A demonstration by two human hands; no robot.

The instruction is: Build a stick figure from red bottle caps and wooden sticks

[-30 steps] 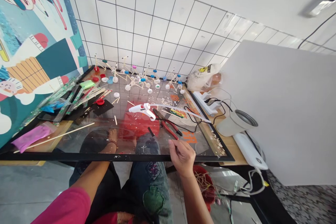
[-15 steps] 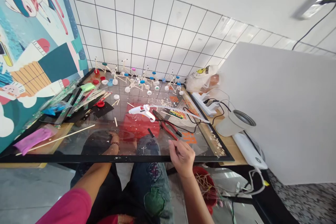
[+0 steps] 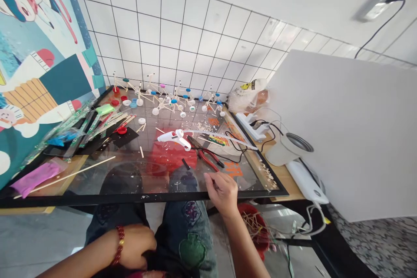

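Observation:
My left hand [image 3: 135,245], with a red bead bracelet at the wrist, is low over my lap. Its fingers curl inward and nothing shows in them, though the fingertips are partly hidden. My right hand [image 3: 223,191] rests as a loose fist on the table's front edge, with nothing visible in it. Just beyond it lie red-handled pliers [image 3: 210,159]. A white glue gun [image 3: 176,137] stands on the glass tabletop [image 3: 156,184], farther from me. Near it are a utility knife [image 3: 216,140] and a small black strip [image 3: 185,163].
Stick models with bottle-cap feet [image 3: 174,101] stand along the back. At the left lie a pink packet [image 3: 37,178], a long thin stick [image 3: 71,174] and packaged sticks. A white cylinder [image 3: 289,150] and a power strip [image 3: 250,127] are at the right; below, a red bin [image 3: 256,230].
My left hand has moved from beneath the glass back toward me, over my lap. The right fist stays at the table edge. The view has shifted slightly.

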